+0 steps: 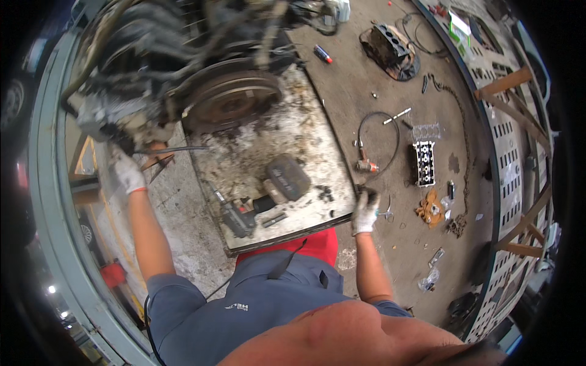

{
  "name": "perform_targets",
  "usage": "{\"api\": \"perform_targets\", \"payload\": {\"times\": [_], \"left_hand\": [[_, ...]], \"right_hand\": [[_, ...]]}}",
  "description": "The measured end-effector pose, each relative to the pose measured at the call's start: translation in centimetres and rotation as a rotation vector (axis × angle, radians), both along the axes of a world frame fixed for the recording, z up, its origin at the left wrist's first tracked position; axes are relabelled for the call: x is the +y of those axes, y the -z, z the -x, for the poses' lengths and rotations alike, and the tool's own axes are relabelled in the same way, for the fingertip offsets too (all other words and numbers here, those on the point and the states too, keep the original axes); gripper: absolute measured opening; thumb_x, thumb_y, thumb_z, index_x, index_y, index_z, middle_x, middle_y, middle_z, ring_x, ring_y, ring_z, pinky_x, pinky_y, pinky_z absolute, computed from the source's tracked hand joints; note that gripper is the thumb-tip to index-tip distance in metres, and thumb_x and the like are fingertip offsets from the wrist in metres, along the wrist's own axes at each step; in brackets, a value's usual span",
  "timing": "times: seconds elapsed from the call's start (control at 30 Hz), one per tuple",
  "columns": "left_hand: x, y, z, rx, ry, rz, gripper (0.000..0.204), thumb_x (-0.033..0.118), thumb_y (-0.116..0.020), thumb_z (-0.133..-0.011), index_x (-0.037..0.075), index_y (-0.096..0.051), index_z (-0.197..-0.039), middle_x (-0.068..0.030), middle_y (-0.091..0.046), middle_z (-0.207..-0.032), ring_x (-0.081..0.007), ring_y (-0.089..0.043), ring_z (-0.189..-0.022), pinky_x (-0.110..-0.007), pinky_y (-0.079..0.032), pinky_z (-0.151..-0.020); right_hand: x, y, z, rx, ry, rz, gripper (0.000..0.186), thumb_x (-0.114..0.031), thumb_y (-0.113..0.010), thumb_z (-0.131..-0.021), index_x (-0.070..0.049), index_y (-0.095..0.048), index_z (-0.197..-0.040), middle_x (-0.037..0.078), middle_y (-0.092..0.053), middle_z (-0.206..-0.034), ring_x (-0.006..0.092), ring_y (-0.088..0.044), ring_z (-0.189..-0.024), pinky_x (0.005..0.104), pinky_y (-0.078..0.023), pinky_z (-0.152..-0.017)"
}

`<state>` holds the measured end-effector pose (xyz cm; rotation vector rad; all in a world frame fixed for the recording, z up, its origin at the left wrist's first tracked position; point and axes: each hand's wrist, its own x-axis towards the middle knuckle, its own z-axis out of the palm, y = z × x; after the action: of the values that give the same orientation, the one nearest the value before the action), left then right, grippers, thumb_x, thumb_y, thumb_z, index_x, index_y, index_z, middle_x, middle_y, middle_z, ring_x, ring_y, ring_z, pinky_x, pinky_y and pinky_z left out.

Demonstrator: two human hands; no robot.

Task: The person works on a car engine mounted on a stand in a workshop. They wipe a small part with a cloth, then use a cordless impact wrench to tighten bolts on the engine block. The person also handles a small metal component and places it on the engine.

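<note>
Engine (165, 67) hanging over the far left end of the grimy work table (305, 140), flywheel (229, 100) facing the table top, hoses and brackets still bolted on, so stripping looks barely begun. Left hand (128, 174), in a white glove, raised to the engine's lower left corner, just under the dark casting; fingers look curled against it, but hard to tell whether gripping a part or only bracing. Thin rod (177, 148) poking out level from that same corner toward the table. Right hand (366, 210), also gloved, clamped on the table's near right corner, fingers closed over the edge around something small and dark; cannot tell what.

On the table, nearer than the flywheel: a dark boxy part (288, 177), and a cordless power tool (235, 216) lying unused by the near edge. Right of the table, on the floor: a cylinder head (424, 161), a looped cable (378, 137), an engine block (387, 49) farther off, loose small parts scattered about. Judged from this: engine still largely whole.
</note>
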<state>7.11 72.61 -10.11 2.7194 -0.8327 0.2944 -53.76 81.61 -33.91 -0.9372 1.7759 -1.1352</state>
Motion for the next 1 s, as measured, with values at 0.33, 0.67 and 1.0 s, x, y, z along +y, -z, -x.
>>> {"api": "perform_targets", "payload": {"times": [0.33, 0.67, 1.0], "left_hand": [[-0.3, -2.3, 2.9, 0.317, 0.529, 0.626, 0.049, 0.040, -0.051, -0.106, -0.004, -0.067, -0.121, -0.0279, -0.071, -0.113, -0.0430, -0.068, -0.104, -0.047, -0.053, -0.087], [0.5, -2.6, 2.0, 0.486, 0.687, 0.764, 0.046, 0.042, -0.058, -0.104, -0.003, -0.068, -0.099, -0.0207, -0.071, -0.098, -0.0385, -0.067, -0.088, -0.046, -0.052, -0.081], [0.6, 0.7, 1.2, 0.546, 0.604, 0.828, 0.048, 0.047, -0.058, -0.104, 0.002, -0.067, -0.118, -0.0206, -0.072, -0.105, -0.0390, -0.068, -0.097, -0.045, -0.053, -0.088]], "right_hand": [[-1.0, -3.5, -2.5, 0.306, 0.476, -0.063, 0.037, -0.030, -0.058, -0.105, -0.001, -0.056, -0.128, 0.014, -0.071, -0.118, 0.0261, -0.067, -0.108, 0.0390, -0.051, -0.094], [1.8, -13.8, -22.9, 0.273, -0.282, 0.119, 0.020, -0.017, -0.069, -0.099, -0.002, -0.065, -0.112, 0.010, -0.072, -0.103, 0.0189, -0.067, -0.095, 0.0335, -0.055, -0.089], [0.5, -18.3, -34.0, -0.910, -0.285, 0.040, 0.036, -0.001, -0.067, -0.094, -0.006, -0.053, -0.128, 0.009, -0.065, -0.092, 0.0201, -0.065, -0.075, 0.0314, -0.054, -0.064]]}}
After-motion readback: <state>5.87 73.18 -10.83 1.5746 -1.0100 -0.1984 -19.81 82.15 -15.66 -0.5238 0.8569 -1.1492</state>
